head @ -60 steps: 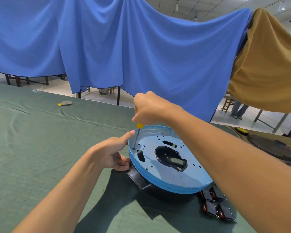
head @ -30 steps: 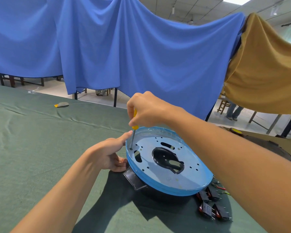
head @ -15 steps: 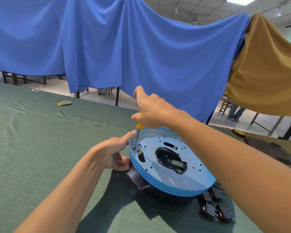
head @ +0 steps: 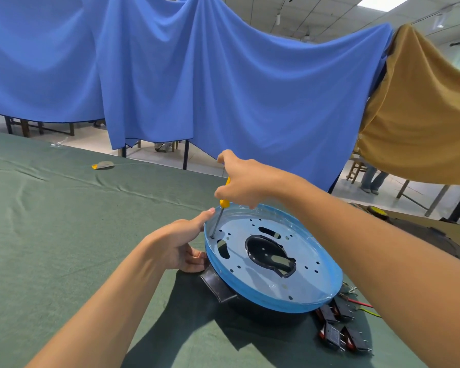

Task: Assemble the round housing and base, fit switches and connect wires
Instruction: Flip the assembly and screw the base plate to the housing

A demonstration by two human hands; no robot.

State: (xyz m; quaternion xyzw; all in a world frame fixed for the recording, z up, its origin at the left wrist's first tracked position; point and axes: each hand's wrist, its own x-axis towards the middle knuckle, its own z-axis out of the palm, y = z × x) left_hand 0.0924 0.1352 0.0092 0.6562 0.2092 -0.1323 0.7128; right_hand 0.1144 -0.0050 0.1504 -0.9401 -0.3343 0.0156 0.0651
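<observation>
A round base plate [head: 271, 282] covered in blue film sits on top of a black round housing [head: 260, 310] with a side handle [head: 217, 285]. My right hand [head: 239, 181] grips a yellow-handled screwdriver [head: 219, 216] held upright, its tip in a hole at the plate's left edge. My left hand [head: 179, 241] holds the plate's left rim, thumb on top of the rim and fingers curled underneath. Several black rocker switches [head: 340, 330] with red and yellow wires [head: 361, 305] lie on the cloth to the right of the housing.
A green cloth [head: 64, 235] covers the table. A small grey and yellow object [head: 103, 164] lies far left. Another dark round part [head: 436, 235] sits at the right edge. Blue and mustard curtains hang behind; a person's legs [head: 372, 179] show beyond.
My right hand has shifted its grip on the screwdriver handle, the index finger lifting above it. The tip stays in the same hole. My left hand stays on the rim.
</observation>
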